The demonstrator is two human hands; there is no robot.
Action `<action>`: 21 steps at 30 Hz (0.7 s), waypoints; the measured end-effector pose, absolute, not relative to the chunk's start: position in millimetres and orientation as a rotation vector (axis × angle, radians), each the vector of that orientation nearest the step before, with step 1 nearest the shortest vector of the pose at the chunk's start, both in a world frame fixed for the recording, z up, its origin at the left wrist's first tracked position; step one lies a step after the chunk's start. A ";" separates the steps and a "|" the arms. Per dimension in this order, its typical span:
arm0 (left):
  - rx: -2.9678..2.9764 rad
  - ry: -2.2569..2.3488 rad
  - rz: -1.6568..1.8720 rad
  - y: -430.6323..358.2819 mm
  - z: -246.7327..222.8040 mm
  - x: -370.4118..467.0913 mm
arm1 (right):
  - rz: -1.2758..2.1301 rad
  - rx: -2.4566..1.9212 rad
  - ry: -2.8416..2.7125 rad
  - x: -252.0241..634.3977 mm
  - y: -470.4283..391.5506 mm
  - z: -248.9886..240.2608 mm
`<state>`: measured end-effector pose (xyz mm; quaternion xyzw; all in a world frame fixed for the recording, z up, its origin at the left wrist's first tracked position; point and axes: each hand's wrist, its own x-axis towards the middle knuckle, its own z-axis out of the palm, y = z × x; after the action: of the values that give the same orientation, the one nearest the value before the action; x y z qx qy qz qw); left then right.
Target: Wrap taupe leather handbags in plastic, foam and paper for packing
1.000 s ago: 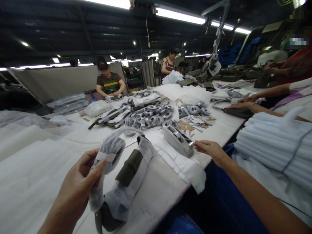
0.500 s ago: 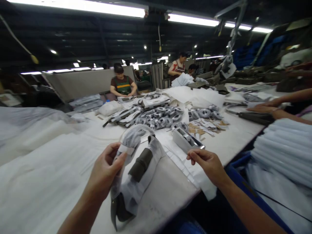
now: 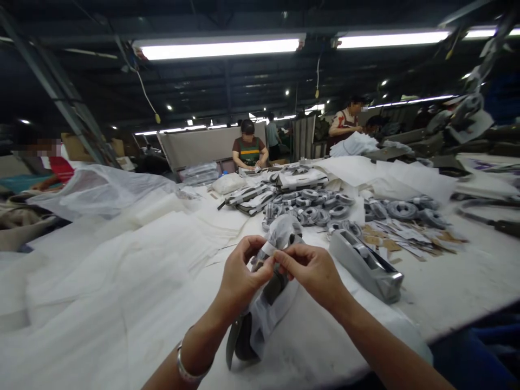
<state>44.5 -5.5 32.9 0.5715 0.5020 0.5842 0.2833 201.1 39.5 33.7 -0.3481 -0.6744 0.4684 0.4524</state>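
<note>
A dark olive bag (image 3: 244,338) stands on the table in front of me, partly covered in thin white wrapping. Its upper loop, a wrapped handle (image 3: 284,227), has a white paper band (image 3: 268,248) around it. My left hand (image 3: 244,271) is closed on this handle at the band, thumb towards me. The fingertips of my right hand (image 3: 311,268) are pinched together against the band, meeting the left thumb; anything thin between them is hidden. To the right stands a grey tape dispenser (image 3: 361,265).
White wrapping sheets (image 3: 122,281) cover the table's left side. Beyond my hands lie several grey coiled straps (image 3: 314,208) and loose paper tags (image 3: 406,238). Across the table a person in a green apron (image 3: 249,149) works; others stand farther off. The table edge runs along the lower right.
My right hand has moved from the tape dispenser to the band on the wrapped handle, meeting my left hand. The left hand keeps its hold. The view has turned left.
</note>
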 end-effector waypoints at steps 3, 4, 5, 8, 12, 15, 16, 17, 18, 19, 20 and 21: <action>1.583 1.372 1.556 -6.3 31.4 44.1 | 1.121 -0.927 -1.714 202.8 40.2 34.4; 1.601 1.380 1.548 -6.3 31.3 44.1 | 1.106 -0.943 -1.729 204.5 39.7 35.1; 1.617 1.393 1.537 -6.3 31.4 44.3 | 1.095 -0.956 -1.742 206.3 39.3 35.7; 1.639 1.437 1.515 -5.4 31.0 45.3 | 1.088 -0.976 -1.769 210.4 39.2 35.7; 1.645 1.452 1.511 -4.3 28.0 45.9 | 1.172 -0.943 -1.757 212.2 43.2 32.2; 1.657 1.487 1.502 -4.5 25.7 44.9 | 1.228 -0.901 -1.733 211.7 45.1 31.8; 1.658 1.501 1.506 -4.6 25.3 44.3 | 1.234 -0.890 -1.730 211.4 45.3 32.4; 1.655 1.513 1.511 -4.7 25.1 43.8 | 1.241 -0.885 -1.730 211.2 45.5 33.2; 1.648 1.519 1.518 -4.8 25.3 43.4 | 1.243 -0.884 -1.732 210.9 45.9 33.8; 1.633 1.513 1.521 -5.1 26.0 43.2 | 1.228 -0.896 -1.736 210.8 46.6 34.0; 1.610 1.491 1.519 -5.6 27.2 43.5 | 1.199 -0.922 -1.743 210.7 47.7 33.4; 1.584 1.461 1.511 -6.4 28.9 44.1 | 1.167 -0.955 -1.755 210.6 49.3 31.9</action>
<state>44.1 -6.4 28.9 0.5822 0.5373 0.5557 0.2521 210.6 49.3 31.9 -0.3778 -0.6944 0.4617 0.4024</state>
